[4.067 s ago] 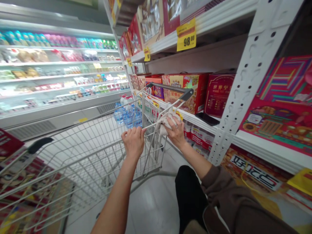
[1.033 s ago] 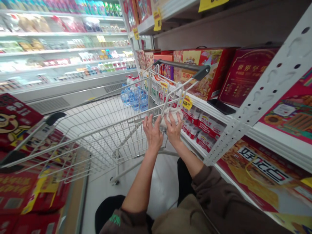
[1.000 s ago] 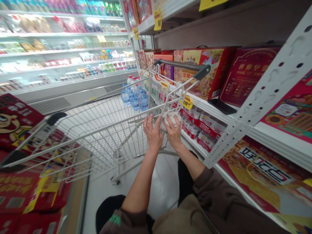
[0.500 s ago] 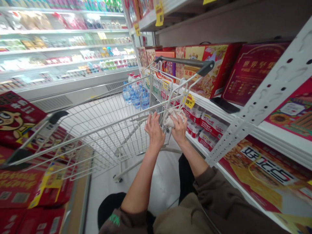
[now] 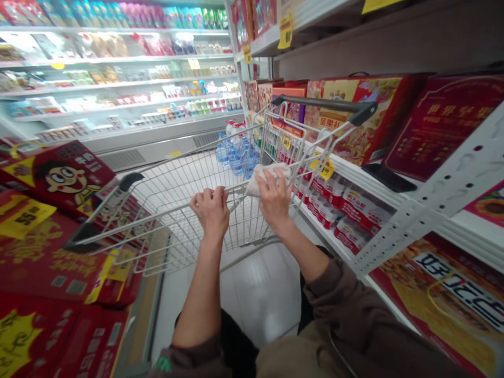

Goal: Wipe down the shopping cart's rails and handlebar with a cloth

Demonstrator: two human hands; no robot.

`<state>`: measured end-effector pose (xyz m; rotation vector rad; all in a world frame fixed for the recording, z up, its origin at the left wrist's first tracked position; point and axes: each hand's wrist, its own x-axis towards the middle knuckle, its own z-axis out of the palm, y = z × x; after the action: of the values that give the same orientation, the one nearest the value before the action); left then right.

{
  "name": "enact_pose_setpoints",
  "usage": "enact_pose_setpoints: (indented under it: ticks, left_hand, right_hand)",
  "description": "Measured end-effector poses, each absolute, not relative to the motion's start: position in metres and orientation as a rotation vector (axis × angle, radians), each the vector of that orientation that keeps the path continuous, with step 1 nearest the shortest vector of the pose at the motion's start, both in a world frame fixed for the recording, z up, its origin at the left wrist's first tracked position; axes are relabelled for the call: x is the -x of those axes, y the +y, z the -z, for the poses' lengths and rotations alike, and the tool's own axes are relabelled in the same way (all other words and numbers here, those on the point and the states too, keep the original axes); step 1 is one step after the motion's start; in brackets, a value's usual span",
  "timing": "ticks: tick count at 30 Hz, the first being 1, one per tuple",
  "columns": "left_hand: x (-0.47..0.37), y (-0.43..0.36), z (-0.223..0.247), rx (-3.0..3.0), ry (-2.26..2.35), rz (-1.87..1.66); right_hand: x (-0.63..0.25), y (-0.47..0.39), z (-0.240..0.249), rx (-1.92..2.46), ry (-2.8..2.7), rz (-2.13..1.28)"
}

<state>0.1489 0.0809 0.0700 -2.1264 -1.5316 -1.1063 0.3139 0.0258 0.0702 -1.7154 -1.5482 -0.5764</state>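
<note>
A wire shopping cart point(image 5: 189, 247) stands side-on before me, its dark handle point(image 5: 323, 103) at the upper right. My left hand point(image 5: 211, 210) is closed over the near top rail of the basket, fingers curled round the bar. In my right hand point(image 5: 274, 202) is a whitish cloth point(image 5: 255, 181), pressed onto the same rail a little farther right. The fingers lie over the cloth and hide part of it. The basket's wire mesh shows the pale floor through it.
Shelves with gift boxes point(image 5: 354, 115) and packs of red-labelled bottles point(image 5: 354, 210) run along the right, with a white upright post point(image 5: 437, 189). Red boxes point(image 5: 51, 252) are stacked at the left. Bottled water point(image 5: 238, 149) stands beyond the cart, before a refrigerated display point(image 5: 129, 139).
My left hand has moved left and closed on the cart's rail. The right hand has brought the cloth from near the cart's handle end leftward onto the rail. My view has shifted slightly.
</note>
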Motion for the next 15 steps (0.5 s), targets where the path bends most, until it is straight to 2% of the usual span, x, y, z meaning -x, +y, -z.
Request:
enact_pose_setpoints:
  ticks: [4, 11, 15]
  left_hand:
    - [-0.150, 0.074, -0.071, 2.171, -1.480, 1.055]
    - [-0.134, 0.074, -0.076, 2.302, -1.489, 1.102]
    - [-0.150, 0.073, -0.076, 2.293, -1.497, 1.103]
  right_hand:
    - [-0.283, 0.027, -0.069, 1.609, -1.766, 0.607]
    - [-0.391, 0.021, -0.097, 1.805, -1.462, 0.641]
    - [-0.362, 0.024, -0.096, 1.793, -1.454, 0.615]
